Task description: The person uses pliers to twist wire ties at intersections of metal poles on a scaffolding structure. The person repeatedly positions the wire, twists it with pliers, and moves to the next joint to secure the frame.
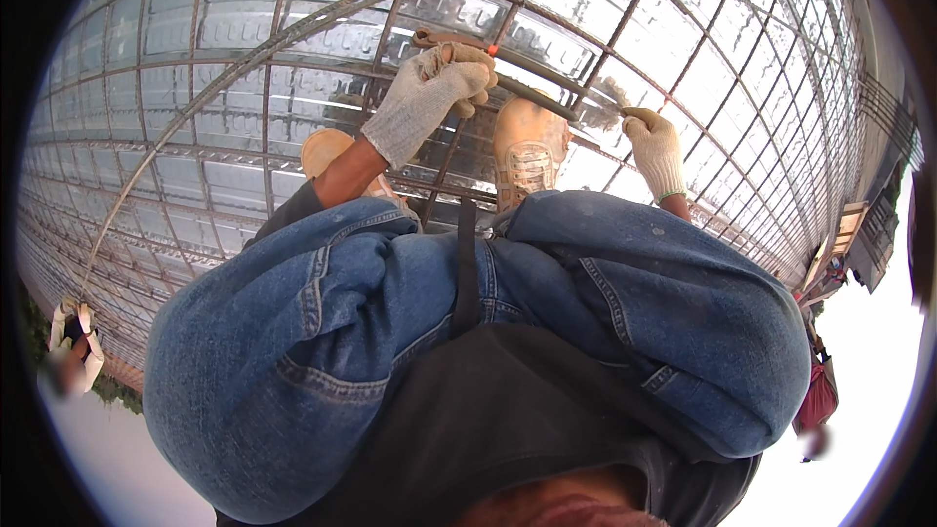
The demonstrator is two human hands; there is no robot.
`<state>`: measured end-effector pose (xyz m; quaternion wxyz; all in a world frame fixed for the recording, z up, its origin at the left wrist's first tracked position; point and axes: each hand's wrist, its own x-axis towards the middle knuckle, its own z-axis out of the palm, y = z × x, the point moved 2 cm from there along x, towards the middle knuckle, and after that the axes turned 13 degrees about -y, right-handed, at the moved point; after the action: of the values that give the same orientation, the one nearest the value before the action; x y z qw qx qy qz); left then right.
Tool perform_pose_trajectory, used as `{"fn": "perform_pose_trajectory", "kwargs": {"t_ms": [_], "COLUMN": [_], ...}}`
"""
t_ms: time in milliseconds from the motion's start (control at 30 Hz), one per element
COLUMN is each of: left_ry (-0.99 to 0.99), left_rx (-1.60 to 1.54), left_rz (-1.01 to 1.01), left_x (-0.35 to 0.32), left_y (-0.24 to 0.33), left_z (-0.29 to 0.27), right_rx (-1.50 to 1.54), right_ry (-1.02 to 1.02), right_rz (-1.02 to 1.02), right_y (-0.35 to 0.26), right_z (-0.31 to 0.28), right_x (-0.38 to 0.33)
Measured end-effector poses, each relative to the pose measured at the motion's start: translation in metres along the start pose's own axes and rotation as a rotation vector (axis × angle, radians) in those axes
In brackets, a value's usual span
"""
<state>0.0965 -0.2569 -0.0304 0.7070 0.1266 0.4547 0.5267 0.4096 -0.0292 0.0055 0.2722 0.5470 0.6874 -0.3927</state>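
Note:
My left hand point(436, 90), in a pale knitted work glove, is closed around a long tool with two dark bar-like handles point(537, 96). A rust-brown end point(451, 39) of this tool sticks out beyond my fingers, beside a small orange-red mark. Past the other end of the handles is my right hand point(653, 148), also gloved, its thumb and fingers pinched together low over the bars. A greyish, wispy patch point(611, 102) shows beside those fingertips; whether they hold part of it is unclear. Both hands are just above a grid of steel rebar point(268, 98).
Shiny ribbed metal decking point(234, 10) lies under the rebar. One loose curved bar point(322, 21) arcs across the grid. My boots point(530, 141) stand among the bars, below my bent knees. Other people point(78, 346) are at the far left and at the right point(818, 395).

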Motion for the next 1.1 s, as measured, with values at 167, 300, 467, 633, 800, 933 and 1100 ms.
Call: {"fn": "perform_pose_trajectory", "kwargs": {"t_ms": [167,300,467,633,800,933,1100], "left_ry": [-0.006,-0.008,-0.003,0.008,-0.028,-0.009,0.006], "left_rx": [0.02,0.005,0.001,0.021,0.034,0.026,0.011], "left_rz": [0.021,0.026,0.015,0.013,0.032,0.023,0.012], "left_x": [0.0,-0.001,0.001,-0.002,0.002,-0.001,-0.001], "left_y": [-0.002,-0.003,-0.002,-0.004,-0.003,-0.002,-0.003], "left_z": [-0.001,-0.003,-0.001,-0.004,-0.003,-0.004,-0.003], "right_rx": [-0.209,-0.328,-0.314,-0.226,-0.327,-0.297,-0.251], "right_ry": [0.124,0.162,-0.011,-0.278,-0.241,-0.226,-0.239], "right_rz": [-0.084,-0.094,-0.041,0.105,0.123,0.125,0.119], "right_y": [-0.002,-0.01,-0.008,-0.008,0.002,-0.016,-0.019], "right_z": [0.011,0.013,0.001,-0.019,-0.018,-0.017,-0.02], "right_x": [0.001,0.002,0.005,0.005,0.025,0.026,0.025]}}
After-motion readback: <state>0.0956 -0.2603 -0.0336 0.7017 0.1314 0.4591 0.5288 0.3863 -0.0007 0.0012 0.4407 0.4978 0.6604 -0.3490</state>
